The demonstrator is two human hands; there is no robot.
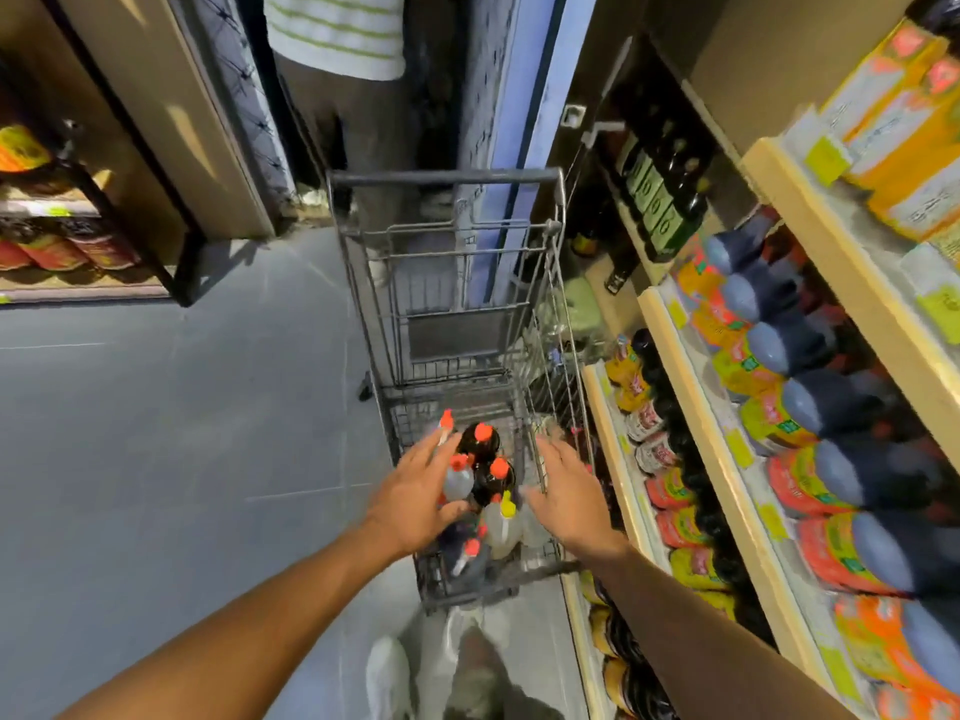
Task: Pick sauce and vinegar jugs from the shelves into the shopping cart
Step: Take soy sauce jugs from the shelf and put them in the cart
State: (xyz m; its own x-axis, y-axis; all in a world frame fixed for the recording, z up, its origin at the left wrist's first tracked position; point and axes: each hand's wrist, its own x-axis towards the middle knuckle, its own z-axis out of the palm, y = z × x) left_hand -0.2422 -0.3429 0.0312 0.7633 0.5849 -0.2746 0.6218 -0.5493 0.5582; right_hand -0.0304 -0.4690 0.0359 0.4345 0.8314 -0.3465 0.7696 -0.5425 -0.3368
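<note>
Several jugs already in shopping cart, left hand and right hand spread empty above, shelves still stocked

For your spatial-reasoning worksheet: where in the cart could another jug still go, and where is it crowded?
Free: the basket floor of the shopping cart beyond the jugs, toward the far handle end. Crowded: the near end, where the jugs stand packed under the left hand and right hand.
</note>
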